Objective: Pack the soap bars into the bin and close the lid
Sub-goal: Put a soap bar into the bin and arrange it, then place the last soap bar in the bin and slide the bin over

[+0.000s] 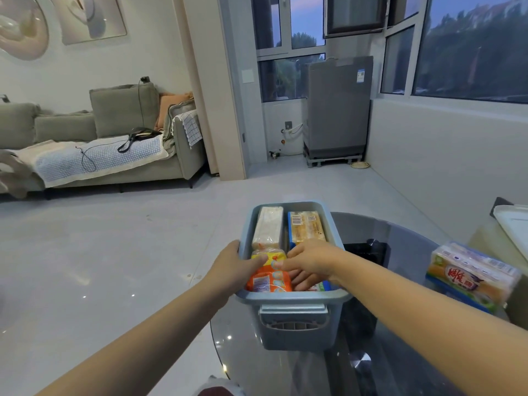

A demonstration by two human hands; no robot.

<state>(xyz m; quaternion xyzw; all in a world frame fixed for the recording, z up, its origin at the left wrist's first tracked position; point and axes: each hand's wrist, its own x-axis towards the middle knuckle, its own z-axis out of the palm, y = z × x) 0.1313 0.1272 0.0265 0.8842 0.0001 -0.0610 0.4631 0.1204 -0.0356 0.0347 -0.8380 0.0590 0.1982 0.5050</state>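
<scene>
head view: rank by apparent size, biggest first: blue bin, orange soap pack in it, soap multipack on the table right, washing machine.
1. blue bin
2. washing machine, close to the bin in the frame; it only looks this small because it stands far back
3. soap multipack
4. orange soap pack, partly under the hands

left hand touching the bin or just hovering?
Touching. The head view shows the left hand against the bin at its left rim, thumb hooked over the edge onto the orange soap pack inside.
</scene>
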